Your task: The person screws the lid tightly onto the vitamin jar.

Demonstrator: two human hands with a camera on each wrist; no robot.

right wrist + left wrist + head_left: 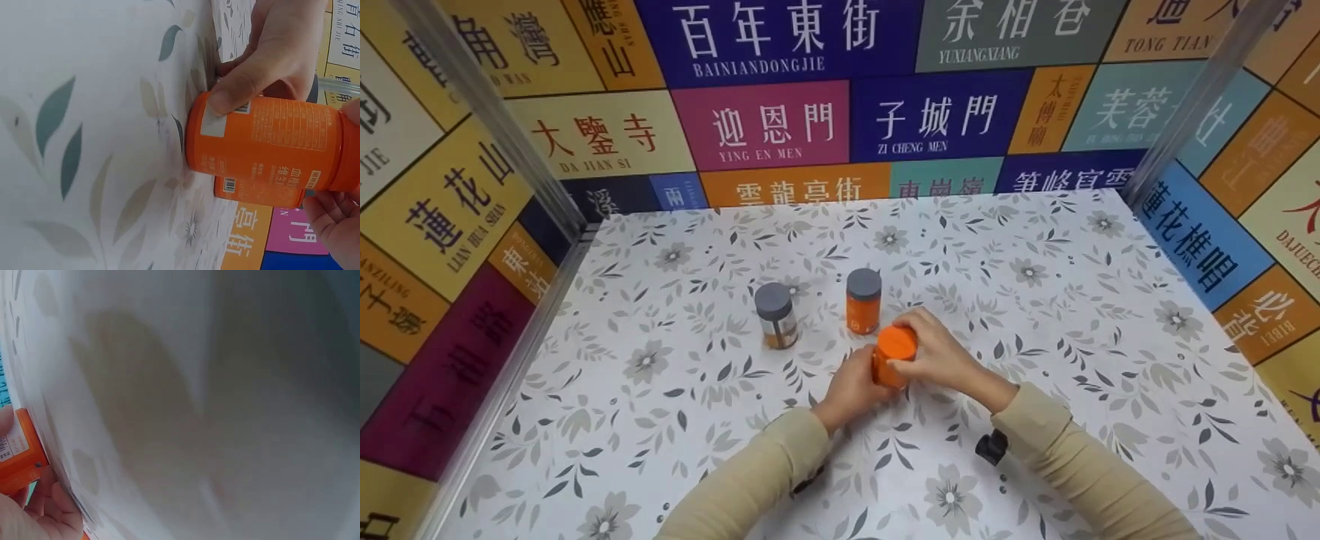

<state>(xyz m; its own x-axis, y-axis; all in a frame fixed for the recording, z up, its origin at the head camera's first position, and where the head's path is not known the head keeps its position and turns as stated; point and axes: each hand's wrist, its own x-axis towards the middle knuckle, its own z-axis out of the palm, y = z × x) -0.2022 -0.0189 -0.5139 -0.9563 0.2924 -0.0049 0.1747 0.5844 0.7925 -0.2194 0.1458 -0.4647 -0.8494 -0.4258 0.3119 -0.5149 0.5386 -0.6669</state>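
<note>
An orange bottle (889, 373) with an orange lid (898, 343) stands on the table in front of me. My left hand (851, 388) grips its body low down; the right wrist view shows that thumb pressed on the white label patch of the bottle (270, 143). From the other side, my right hand (949, 360) holds the lid, fingers and thumb around its rim. Just behind is a second orange bottle (863, 311) with a grey lid (864, 283). Only part of the held bottle (25, 455) shows at the left edge of the left wrist view.
To the left stands a clear jar (780, 334) with a grey lid and brownish contents. A white cloth with grey flowers and leaves covers the table (660, 420). Panels with coloured street-name signs (772, 124) rise behind it and along both sides.
</note>
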